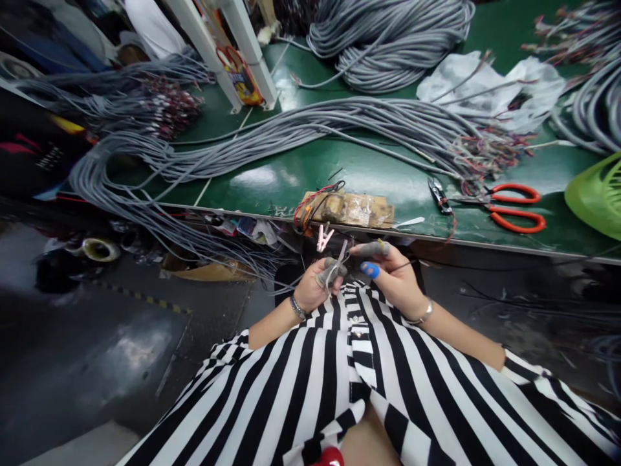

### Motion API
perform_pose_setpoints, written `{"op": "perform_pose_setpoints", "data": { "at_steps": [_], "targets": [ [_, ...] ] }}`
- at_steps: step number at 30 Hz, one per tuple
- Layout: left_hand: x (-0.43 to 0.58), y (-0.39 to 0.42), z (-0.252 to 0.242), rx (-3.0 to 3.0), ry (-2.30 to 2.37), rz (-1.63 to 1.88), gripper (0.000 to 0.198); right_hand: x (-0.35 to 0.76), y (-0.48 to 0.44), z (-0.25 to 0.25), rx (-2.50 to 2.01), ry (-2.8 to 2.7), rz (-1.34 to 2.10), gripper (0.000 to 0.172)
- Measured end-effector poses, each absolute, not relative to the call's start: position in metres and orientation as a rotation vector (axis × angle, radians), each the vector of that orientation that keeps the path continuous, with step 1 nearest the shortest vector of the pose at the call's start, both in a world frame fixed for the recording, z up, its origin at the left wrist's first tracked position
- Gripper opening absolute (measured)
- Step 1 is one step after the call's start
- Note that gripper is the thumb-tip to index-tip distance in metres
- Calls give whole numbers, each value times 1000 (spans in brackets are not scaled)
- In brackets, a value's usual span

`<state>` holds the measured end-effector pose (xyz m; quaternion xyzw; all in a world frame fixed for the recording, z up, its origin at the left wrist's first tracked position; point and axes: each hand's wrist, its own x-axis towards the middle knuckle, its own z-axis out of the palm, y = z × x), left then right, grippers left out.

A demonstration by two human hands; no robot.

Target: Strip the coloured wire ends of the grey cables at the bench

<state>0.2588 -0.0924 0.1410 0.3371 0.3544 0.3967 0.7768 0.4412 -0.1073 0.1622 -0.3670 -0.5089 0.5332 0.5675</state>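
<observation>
My left hand (324, 283), with grey covers on its fingers, is closed on the end of a grey cable (342, 252) in front of my striped shirt. Close beside it is my right hand (394, 275), a grey cover on the forefinger and a blue one on the thumb. That forefinger reaches to the cable end, while the thumb stands apart from it; the other fingers are mostly hidden. Thin dark strands at the fingertips are too small to make out. Just beyond the hands, a pink clothes peg (324, 238) is at the bench edge.
A worn wooden block (356, 208) with red and black wires lies at the front of the green bench (264, 181). Red-handled scissors (517, 208) and a small cutter (439, 195) lie to its right. Behind stretches a long grey cable bundle (291, 133). A green basket (596, 197) stands far right.
</observation>
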Motion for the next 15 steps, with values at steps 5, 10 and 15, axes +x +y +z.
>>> {"op": "perform_pose_setpoints", "data": {
  "at_steps": [5,10,15],
  "targets": [
    [255,-95,142,734,712,814,42,430,-96,165,-884,-1660,1070,21],
    [245,-98,133,711,662,777,40,438,-82,161,-789,-2054,812,15],
    [236,-100,133,671,604,918,35,452,-68,137,-940,-1926,838,19]
  ]
}}
